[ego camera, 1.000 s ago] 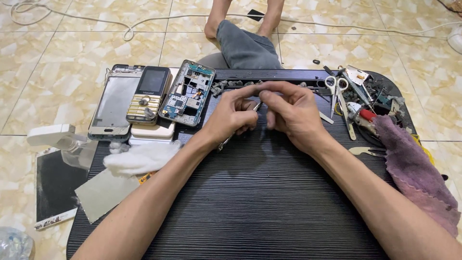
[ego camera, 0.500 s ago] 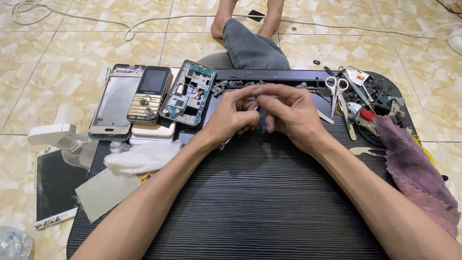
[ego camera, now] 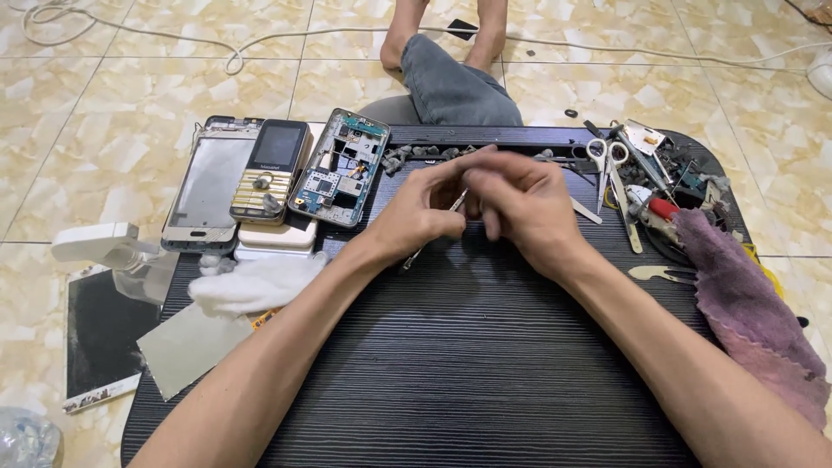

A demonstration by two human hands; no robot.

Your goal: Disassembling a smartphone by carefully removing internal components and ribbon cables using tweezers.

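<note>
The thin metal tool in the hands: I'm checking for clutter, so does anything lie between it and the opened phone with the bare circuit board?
Nothing visible does. The thin metal tool, pinched in the left hand, lies right of the opened phone, with only bare black tabletop between.

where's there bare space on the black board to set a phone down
The widest bare patch of the black board lies between the two forearms, below the left hand and right hand. The far-left corner is crowded with phones, the right edge with scissors, tools and a purple cloth.
</note>
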